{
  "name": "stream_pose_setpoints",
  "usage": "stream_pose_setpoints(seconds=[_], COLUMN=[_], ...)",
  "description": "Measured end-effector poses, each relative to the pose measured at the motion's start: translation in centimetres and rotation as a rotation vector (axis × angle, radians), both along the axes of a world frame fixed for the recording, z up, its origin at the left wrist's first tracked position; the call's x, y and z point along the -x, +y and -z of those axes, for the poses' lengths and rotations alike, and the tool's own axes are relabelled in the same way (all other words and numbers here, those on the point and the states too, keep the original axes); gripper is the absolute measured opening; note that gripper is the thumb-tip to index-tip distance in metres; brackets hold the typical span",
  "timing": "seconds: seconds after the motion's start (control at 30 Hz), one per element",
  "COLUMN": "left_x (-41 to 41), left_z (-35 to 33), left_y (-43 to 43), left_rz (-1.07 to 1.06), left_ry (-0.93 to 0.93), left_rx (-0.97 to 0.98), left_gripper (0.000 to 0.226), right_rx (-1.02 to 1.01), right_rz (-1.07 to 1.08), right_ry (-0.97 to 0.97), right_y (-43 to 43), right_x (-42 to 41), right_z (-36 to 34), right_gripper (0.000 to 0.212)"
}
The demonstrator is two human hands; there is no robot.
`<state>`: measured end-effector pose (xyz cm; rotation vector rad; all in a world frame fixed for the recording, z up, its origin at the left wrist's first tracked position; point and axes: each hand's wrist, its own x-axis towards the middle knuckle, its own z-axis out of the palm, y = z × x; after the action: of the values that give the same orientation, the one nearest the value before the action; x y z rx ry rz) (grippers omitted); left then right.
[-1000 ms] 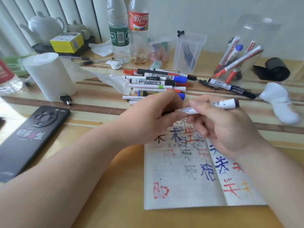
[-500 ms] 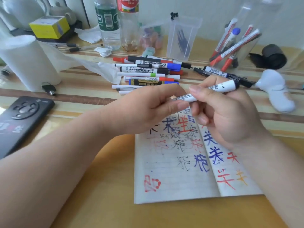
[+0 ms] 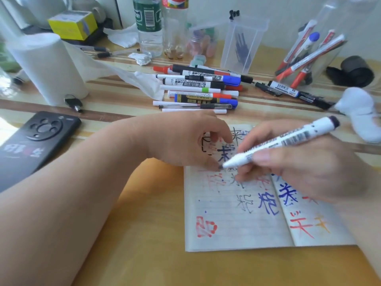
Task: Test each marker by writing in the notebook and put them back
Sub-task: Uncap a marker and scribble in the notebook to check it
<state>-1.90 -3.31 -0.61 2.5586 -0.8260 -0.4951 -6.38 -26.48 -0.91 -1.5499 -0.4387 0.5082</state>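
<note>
One marker (image 3: 278, 142) lowered to notebook (image 3: 237, 223), two hands (image 3: 185, 139) (image 3: 309, 168)

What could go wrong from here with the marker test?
1. The marker tip sits right beside the thumb of the left hand; a stroke may ink skin.
2. That patch of the notebook is already crowded with writing, so a new mark may be hard to judge.
3. The right hand lies over inked characters and may smear them.
</note>
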Motion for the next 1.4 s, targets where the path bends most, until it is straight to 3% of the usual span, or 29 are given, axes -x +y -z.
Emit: stream_pose_setpoints(seconds=[0.07,0.13,0.93,1.13,1.27,1.4], left_x=[-0.1,-0.2,-0.5,-0.5,-0.6,-0.5], left_z=[-0.1,-0.2,-0.3,-0.3,-0.3,-0.2], left_y=[0.1,0.2,0.1,0.1,0.0,0.1], left_rz=[-0.026,-0.035,-0.024,-0.017,-0.024,-0.027], left_ry=[0.006,-0.005,-0.045,-0.043,-0.043,-0.045], left_rx=[-0.014,-0.026,-0.113,-0.115,-0.124,-0.116], left_gripper=[0.054,0.058,0.059,0.056,0.058,0.058], right_rx=[0.172,0.210,0.460,0.421,0.289,0.349], right_rz=[0.066,0.133,0.188,0.257,0.135,0.077], right_ry=[-0.092,-0.101,-0.201,-0.168,-0.195,-0.260], right_y=[0.9,1.7,4.6,4.2,3.8,4.0], right_x=[0.4,0.6,1.6,1.0,1.4,1.5], right_z=[0.3,0.3,-0.3,0.3,0.3,0.6], right_gripper=[0.019,0.008,0.016,0.020,0.015,0.012])
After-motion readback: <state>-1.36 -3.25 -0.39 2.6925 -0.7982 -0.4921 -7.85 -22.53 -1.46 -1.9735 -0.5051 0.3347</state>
